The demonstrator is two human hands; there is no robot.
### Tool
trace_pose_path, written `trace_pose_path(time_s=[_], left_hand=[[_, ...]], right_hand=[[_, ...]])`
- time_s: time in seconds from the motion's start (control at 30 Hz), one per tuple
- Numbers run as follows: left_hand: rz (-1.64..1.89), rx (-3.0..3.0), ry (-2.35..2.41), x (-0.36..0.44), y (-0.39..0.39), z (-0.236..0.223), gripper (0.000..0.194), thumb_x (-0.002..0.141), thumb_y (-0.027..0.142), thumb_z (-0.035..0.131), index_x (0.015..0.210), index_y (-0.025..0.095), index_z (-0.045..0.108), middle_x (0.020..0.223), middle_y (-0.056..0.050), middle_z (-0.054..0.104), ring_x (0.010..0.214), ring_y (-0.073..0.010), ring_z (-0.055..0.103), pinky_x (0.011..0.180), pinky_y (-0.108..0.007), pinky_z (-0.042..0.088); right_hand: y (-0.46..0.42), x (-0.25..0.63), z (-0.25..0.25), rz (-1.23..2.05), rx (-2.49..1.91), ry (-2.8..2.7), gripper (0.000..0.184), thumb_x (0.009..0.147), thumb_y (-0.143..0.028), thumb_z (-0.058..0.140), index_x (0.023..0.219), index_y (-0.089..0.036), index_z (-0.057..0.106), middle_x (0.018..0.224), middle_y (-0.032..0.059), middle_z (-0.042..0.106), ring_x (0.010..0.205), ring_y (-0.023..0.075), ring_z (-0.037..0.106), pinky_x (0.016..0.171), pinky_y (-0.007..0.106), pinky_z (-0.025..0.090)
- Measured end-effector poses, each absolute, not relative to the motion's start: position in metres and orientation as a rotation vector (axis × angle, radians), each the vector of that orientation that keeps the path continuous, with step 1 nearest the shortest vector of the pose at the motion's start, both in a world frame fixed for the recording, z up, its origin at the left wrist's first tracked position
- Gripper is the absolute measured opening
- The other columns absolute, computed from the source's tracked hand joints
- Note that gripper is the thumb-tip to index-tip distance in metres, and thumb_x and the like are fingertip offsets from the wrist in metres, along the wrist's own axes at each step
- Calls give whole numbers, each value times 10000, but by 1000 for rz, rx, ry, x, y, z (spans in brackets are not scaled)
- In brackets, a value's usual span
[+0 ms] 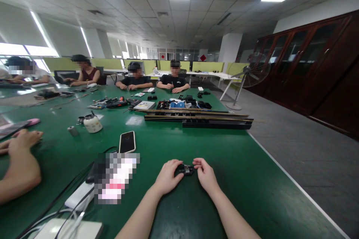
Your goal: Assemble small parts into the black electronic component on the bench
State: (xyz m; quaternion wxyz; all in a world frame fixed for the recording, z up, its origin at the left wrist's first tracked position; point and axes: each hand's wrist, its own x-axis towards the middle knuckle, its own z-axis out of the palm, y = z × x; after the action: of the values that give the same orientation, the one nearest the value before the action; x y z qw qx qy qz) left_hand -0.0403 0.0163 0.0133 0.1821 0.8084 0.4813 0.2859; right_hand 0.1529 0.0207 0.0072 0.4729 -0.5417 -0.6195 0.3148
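A small black part (185,169) lies on the green table (241,179) right in front of me. My left hand (167,176) grips its left end with curled fingers. My right hand (205,174) pinches its right end. Both hands rest on the tabletop with the forearms stretched forward. What the small black part is exactly stays too small to tell.
A phone (127,142) lies face up to the left, beside a blurred patch and white cables (75,198). Long black rails (202,118) cross the table's middle. A white jar (92,123) stands left. A neighbour's arm (17,168) rests at left; other people sit at the far end. A fan (246,78) stands right.
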Motion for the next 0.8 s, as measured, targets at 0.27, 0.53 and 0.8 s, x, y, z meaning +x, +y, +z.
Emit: trace_pose_path(time_s=[0.27,0.53,0.8], left_hand=[[771,2276,1357,-39,18,10,407,781,257,579,1181,221,514,1173,-63,564,1107,-234,484,961,-381,364],[773,2286,1333,-39,21,8,397,772,246,592,1162,219,525,1157,-63,569,1092,-237,493,953,-381,371],[767,2309,1316,-40,20,10,402,777,252,599,1171,237,523,1139,-56,577,1086,-231,500,939,-379,389]], right_hand=[[21,154,3,796,-1348,-1521,321,692,-90,392,928,-196,582,879,34,684,762,146,651,781,314,504],[16,155,4,778,-1350,-1568,312,728,-111,398,963,-198,582,918,43,674,816,154,641,813,328,492],[11,153,13,705,-1251,-1775,229,722,-281,604,942,-236,650,1083,66,620,1060,211,545,958,389,396]])
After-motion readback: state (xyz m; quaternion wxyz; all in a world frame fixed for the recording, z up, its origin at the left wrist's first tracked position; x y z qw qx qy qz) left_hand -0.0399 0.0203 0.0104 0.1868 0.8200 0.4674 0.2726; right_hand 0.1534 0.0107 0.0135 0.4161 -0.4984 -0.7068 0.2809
